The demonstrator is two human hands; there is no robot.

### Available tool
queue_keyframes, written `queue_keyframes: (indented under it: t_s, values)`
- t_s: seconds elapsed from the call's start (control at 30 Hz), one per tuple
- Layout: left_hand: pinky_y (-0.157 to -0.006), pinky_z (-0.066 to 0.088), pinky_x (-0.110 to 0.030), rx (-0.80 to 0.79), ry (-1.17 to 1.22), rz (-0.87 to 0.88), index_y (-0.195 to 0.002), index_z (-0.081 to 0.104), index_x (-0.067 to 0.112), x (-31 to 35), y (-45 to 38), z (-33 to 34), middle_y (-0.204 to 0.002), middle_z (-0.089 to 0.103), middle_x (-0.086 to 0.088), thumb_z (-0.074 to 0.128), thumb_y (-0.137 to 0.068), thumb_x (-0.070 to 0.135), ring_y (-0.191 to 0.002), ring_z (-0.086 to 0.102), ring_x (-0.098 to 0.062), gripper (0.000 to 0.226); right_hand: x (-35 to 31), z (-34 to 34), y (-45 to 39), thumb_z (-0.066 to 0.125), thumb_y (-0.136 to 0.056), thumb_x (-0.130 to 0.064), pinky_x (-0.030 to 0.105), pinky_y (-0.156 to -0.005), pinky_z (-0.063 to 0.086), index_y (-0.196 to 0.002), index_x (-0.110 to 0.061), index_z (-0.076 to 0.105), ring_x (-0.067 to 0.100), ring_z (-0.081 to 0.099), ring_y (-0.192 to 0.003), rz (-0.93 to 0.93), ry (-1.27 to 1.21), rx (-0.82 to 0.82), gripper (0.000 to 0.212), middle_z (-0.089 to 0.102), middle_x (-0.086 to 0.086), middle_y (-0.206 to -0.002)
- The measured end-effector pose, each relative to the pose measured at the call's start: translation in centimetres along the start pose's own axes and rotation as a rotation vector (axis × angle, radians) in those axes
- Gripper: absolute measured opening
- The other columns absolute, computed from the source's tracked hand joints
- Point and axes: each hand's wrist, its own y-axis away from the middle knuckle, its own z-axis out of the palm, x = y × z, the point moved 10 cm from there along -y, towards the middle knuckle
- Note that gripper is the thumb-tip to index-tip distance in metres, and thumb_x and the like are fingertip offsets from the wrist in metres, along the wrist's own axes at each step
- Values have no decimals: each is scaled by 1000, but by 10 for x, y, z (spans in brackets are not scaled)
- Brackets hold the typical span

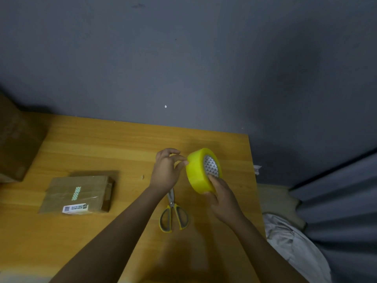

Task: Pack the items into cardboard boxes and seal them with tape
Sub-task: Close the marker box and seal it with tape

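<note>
Dim, grainy wide-angle view (edges bowed), soft shadows, blurred near corners.

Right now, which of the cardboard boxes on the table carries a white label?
The small flat box lying left of the scissors; its white label sits at its near edge. The big box at the far left shows none.

Tape roll [199, 172]: yellow-tinted clear tape, patterned white-grey core, held on edge above table, between both hands; right hand [221, 196] grips lower rim, left hand [166, 170] fingertips pinch at its upper left edge.
Small cardboard box [78, 194]: flat, closed, taped over, white label on near edge, well left of left hand.
Bigger cardboard box [17, 139]: far left, partly out of view.
</note>
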Motion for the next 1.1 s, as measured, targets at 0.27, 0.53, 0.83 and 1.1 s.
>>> queue_keyframes:
  t_s: [0.27,0.53,0.83,1.1]
  values:
    - [-91,36,-35,125,-103,76,-85,76,7,14,-3,-14,-112,60,-13,70,-84,11,-114,49,-35,7,-6,1,-2,51,-99,-19,31,-104,32,-147,-6,33,25,34,-137,-39,35,-15,52,38,12,-147]
    - [-91,42,-45,99,-331,187,-81,72,0,30,-1,-7,-114,58,-16,66,-84,11,-118,49,-37,13,-2,2,2,51,-99,-17,33,-106,34,-147,-8,34,24,34,-137,-29,40,-12,51,38,10,-147]
    - [-92,38,-37,-210,84,130,-80,62,11,7,-3,16,-106,57,-5,63,-88,8,-108,50,-20,8,3,11,9,47,-100,-23,32,-104,35,-148,-10,30,23,37,-134,-8,23,-59,53,37,9,-148]
    - [-64,39,-33,-158,125,-46,-85,51,6,-5,8,12,-82,55,-5,53,-92,8,-73,52,-20,8,-5,22,6,48,-99,-27,30,-102,35,-148,-11,30,24,38,-134,-26,14,-108,55,39,9,-147]
